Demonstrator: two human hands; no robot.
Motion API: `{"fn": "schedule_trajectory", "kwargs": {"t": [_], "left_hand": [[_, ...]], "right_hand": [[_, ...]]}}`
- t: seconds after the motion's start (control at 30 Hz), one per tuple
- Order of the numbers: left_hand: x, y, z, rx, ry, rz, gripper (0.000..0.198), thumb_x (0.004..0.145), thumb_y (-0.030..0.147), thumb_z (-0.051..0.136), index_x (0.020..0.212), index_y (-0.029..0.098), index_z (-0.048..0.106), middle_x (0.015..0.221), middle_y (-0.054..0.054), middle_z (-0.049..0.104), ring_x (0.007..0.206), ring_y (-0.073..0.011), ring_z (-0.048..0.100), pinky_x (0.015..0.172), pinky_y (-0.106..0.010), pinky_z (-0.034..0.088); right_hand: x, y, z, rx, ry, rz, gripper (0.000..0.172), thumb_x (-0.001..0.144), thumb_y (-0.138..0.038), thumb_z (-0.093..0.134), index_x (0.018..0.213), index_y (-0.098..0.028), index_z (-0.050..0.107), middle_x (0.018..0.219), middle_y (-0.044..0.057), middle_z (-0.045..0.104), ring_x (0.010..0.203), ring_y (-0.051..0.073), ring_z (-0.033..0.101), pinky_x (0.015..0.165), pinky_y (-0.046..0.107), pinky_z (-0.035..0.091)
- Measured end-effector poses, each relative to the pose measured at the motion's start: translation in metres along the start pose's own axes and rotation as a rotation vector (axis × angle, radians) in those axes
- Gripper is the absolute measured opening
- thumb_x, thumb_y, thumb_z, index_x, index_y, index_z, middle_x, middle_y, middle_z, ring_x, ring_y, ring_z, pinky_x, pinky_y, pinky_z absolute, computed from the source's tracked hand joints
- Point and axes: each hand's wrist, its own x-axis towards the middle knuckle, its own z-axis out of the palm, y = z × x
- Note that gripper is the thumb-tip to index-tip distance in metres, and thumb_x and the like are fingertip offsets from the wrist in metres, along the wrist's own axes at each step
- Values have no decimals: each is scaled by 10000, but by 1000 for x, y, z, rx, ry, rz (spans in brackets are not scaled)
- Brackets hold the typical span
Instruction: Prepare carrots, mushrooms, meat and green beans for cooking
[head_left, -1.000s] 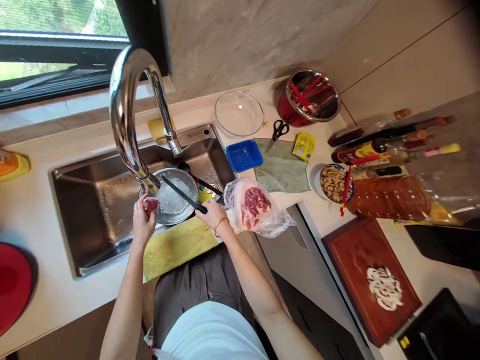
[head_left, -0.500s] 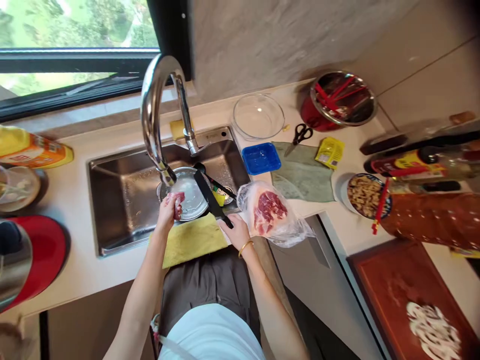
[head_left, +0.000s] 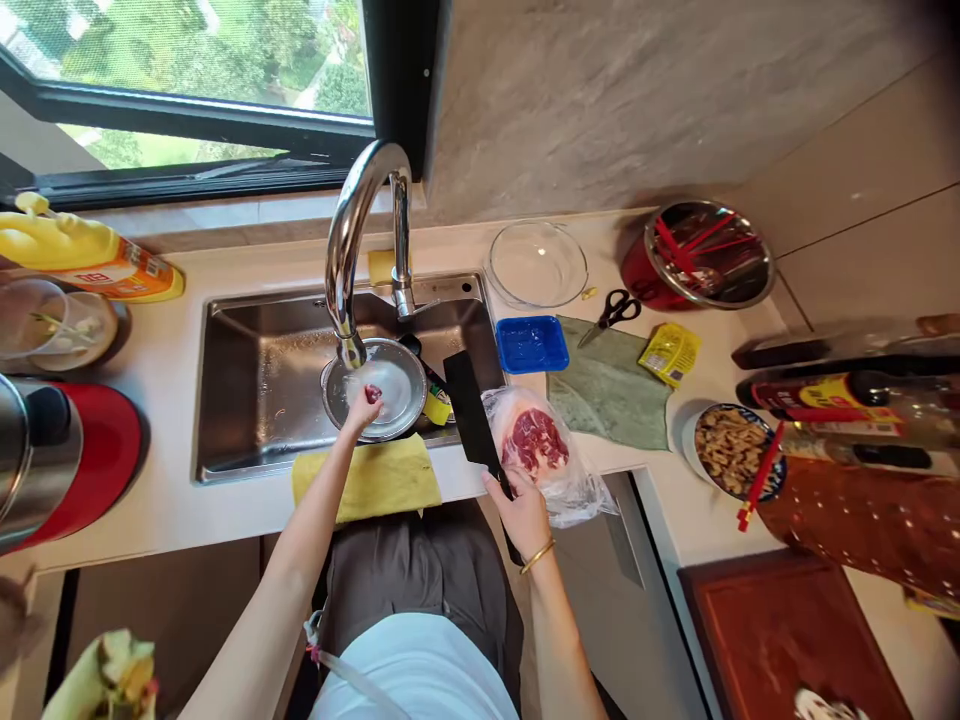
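Observation:
My left hand (head_left: 363, 408) is closed on a small piece of red meat (head_left: 373, 393), held over the round metal basin (head_left: 401, 385) in the sink, under the faucet spout (head_left: 351, 350). In my right hand (head_left: 521, 512) is a black knife (head_left: 472, 415), its broad blade pointing up and away toward the sink's right edge. Just right of the blade, a larger cut of raw meat (head_left: 536, 440) lies on a clear plastic bag (head_left: 581, 495) at the counter's front edge. A yellow cloth (head_left: 382, 480) drapes over the sink's front rim.
Right of the sink (head_left: 262, 385) are a blue tray (head_left: 532, 344), a glass bowl (head_left: 538, 265), scissors (head_left: 611, 315) and a green sheet (head_left: 615, 385). Farther right stand a red pot (head_left: 637, 270), a bowl of brown pieces (head_left: 731, 450), bottles and a brown cutting board (head_left: 787, 630).
My left hand has lowered the meat piece toward the basin. My right hand has moved right with the knife, whose broad blade now faces up. The camera view has shifted.

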Motion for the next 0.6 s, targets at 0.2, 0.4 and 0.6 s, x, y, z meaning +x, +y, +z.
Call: {"fn": "schedule_trajectory", "kwargs": {"t": [0.2,0.4,0.6], "left_hand": [[-44,26,8,167,141,-60,411,760,322,589,1138,163,579,984,-125,700,1086,-299,583,1060,-510,252],[-126,67,55,401,364,25,591,818,349,507,1382,202,407,1203,-148,624,1249,-325,459,1090,-574,147],[-212,110,145,318,323,85,463,851,414,495,1280,244,529,1419,-96,447,1360,-310,304,1114,-589,43]], "right_hand": [[16,18,-42,166,-102,-39,361,818,-511,556,813,-171,678,872,76,664,853,206,591,804,324,458],[32,68,-122,213,-145,-104,366,822,-497,556,910,-165,683,908,67,677,875,211,604,803,318,456],[33,129,-205,168,-169,-138,379,798,-516,573,868,-158,675,880,71,679,832,205,606,757,300,460]]}}
